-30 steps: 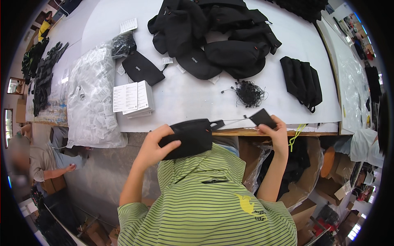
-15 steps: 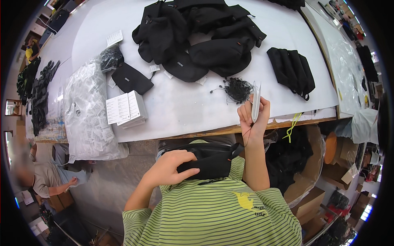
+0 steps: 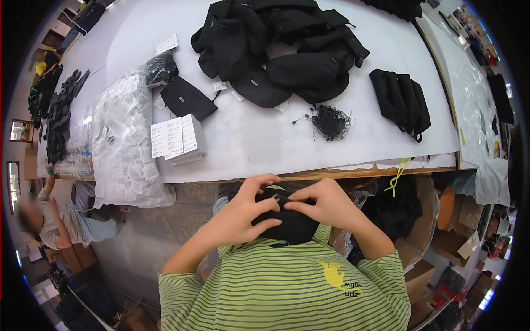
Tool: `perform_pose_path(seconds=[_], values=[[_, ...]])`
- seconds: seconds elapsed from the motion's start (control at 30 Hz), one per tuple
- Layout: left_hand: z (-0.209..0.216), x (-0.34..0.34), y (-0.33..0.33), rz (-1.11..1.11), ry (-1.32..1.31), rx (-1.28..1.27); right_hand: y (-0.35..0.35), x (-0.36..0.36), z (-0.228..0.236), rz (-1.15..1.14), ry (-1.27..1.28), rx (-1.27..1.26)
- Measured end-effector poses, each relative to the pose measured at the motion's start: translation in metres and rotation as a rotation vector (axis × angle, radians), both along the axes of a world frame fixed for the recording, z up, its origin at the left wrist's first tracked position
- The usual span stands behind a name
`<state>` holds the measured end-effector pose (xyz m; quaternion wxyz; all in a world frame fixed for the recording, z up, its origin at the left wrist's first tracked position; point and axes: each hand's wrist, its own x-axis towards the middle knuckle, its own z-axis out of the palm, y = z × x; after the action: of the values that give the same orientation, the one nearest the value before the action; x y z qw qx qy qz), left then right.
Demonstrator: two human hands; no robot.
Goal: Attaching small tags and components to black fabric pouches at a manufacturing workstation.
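Note:
A black fabric pouch (image 3: 295, 228) rests against my striped shirt, in front of the table edge. My left hand (image 3: 248, 212) is closed on its left side, with the fingers over the top and the thumb lower down. From the right, my right hand (image 3: 326, 205) meets the upper part of the pouch, thumb and forefinger pinched together. What lies in that pinch is too small to make out. A tiny shiny piece shows between the two hands, near the left fingertips. The pouch's upper edge is partly hidden behind my fingers.
On the white table (image 3: 243, 154) lie a heap of black pouches (image 3: 309, 74), a tangle of black cords (image 3: 331, 122), stacked white cards (image 3: 175, 138) and folded black pouches (image 3: 400, 102). A clear bag of labels (image 3: 124, 149) overhangs the edge. Another person (image 3: 61, 218) is at left.
My right hand has come down from above the table edge to the pouch. The white tag it held is out of sight. My left hand has shifted up and right along the pouch.

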<state>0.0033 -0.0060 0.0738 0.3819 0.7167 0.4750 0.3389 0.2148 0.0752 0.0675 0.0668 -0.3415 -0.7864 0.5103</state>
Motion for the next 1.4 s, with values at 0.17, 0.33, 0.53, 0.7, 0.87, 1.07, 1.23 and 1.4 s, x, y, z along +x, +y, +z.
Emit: perform_pose_path(seconds=[0.17,0.33,0.53,0.7,0.87,1.07,1.23,1.4], values=[[0.007,-0.011,0.022,-0.344,0.184,-0.329,-0.004,0.007,0.005,0.172,-0.18,-0.03],[-0.049,-0.018,0.102,-0.055,-0.028,-0.247,-0.006,0.017,0.0,0.172,-0.074,-0.06],[-0.133,-0.013,0.178,0.172,0.608,0.449,-0.015,0.023,-0.004,0.137,-0.026,-0.043],[-0.143,-0.014,0.193,0.17,0.647,0.586,-0.014,0.034,0.005,0.029,0.076,0.043],[-0.132,-0.011,0.194,0.243,0.633,0.677,-0.007,0.041,0.015,-0.045,0.074,0.362],[-0.025,0.011,0.136,0.312,-0.219,0.336,0.001,0.041,0.012,-0.16,-0.067,0.7],[0.002,0.02,0.091,0.095,0.176,0.53,0.011,0.028,0.018,-0.212,-0.021,0.825],[-0.046,0.009,0.076,0.612,-0.625,0.196,0.019,0.009,0.019,-0.378,0.201,0.858]])
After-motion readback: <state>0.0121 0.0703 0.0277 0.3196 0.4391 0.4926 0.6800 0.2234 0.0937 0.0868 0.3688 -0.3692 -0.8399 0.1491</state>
